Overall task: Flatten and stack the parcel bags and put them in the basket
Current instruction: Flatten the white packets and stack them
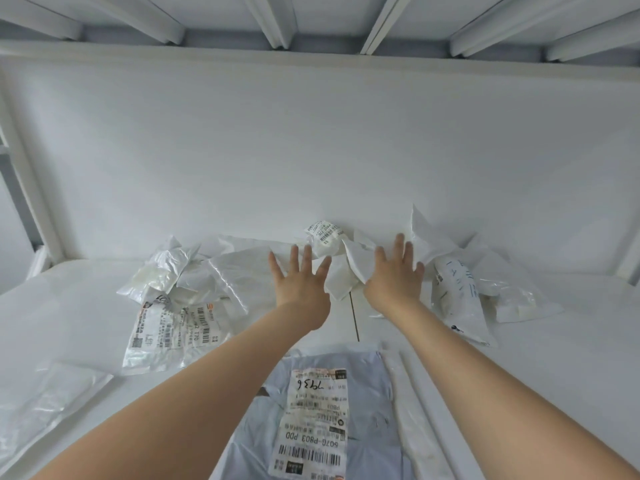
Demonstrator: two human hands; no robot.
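My left hand (pixel 302 285) and my right hand (pixel 395 276) are stretched far forward, fingers spread, palms down over a crumpled white parcel bag (pixel 343 271) at the back of the white table (pixel 554 358). Its label (pixel 323 235) sticks up against the wall. Neither hand grips anything. A flattened pale blue parcel bag (pixel 367 372) with a shipping label lies close to me between my forearms. More crumpled white bags lie at the left (pixel 166 275) and right (pixel 457 292). No basket is in view.
A flat labelled bag (pixel 173 334) lies left of centre, and a clear plastic bag (pixel 45 396) sits at the near left edge. A white wall stands right behind the bags. White frame beams run overhead, and a white post (pixel 31 188) rises at the left.
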